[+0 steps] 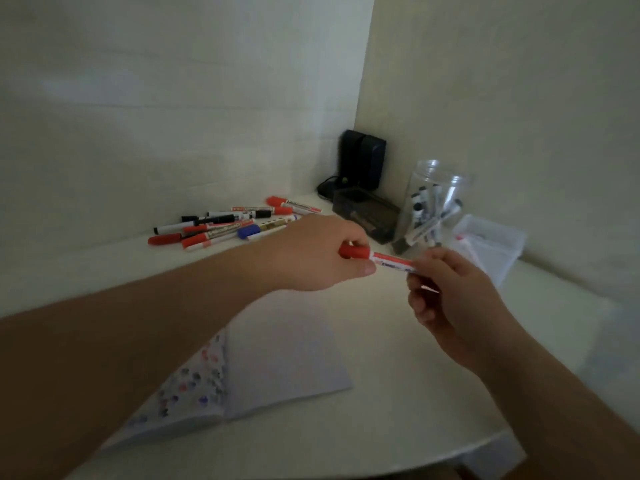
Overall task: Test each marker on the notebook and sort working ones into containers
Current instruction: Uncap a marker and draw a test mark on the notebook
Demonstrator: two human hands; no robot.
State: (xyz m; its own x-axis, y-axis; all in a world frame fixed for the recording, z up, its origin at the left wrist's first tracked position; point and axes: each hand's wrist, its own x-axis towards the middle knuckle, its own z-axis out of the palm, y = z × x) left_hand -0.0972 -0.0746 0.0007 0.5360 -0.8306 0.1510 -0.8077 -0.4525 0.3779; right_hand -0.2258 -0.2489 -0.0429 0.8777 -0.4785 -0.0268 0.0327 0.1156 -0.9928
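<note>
Both hands hold one red marker (388, 260) level above the white table. My left hand (318, 254) grips its red cap, and my right hand (450, 296) grips the white barrel. Below them lies an open notebook (277, 355); its left page carries several coloured test marks and is partly hidden by my left forearm. A pile of several red, black and blue markers (228, 223) lies at the back left. A clear jar (429, 206) holding several black-capped markers stands at the back right.
A shallow clear plastic box (491, 244) sits right of the jar. A dark rectangular container (367, 213) and a black device with a cable (360, 161) stand in the wall corner. The table's front edge (450, 452) runs at lower right.
</note>
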